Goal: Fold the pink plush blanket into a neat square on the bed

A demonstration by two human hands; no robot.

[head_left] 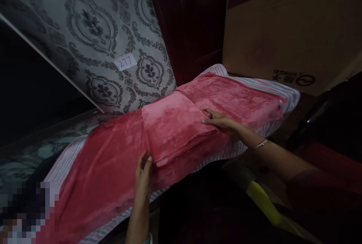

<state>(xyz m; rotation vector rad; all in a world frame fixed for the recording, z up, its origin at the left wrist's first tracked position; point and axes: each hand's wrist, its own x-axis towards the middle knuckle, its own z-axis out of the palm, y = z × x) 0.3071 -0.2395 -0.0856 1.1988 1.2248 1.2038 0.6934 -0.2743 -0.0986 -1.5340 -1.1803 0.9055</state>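
A folded pink plush cloth [172, 123] lies on a spread pink blanket [107, 168] over a striped sheet [271, 85]. My left hand [143, 178] sits at the folded cloth's near corner, fingers together and touching its edge. My right hand [219, 119] lies flat on the blanket at the cloth's far right corner, fingers stretched out against the fold. A thin bracelet [261, 144] circles my right wrist. Neither hand plainly grips anything.
A grey damask-patterned board [93, 29] with a small label reading 277 [126, 62] leans at the back left. A large cardboard box [288, 25] stands at the back right beside dark wooden furniture [192, 29]. A yellow object [263, 200] lies low right.
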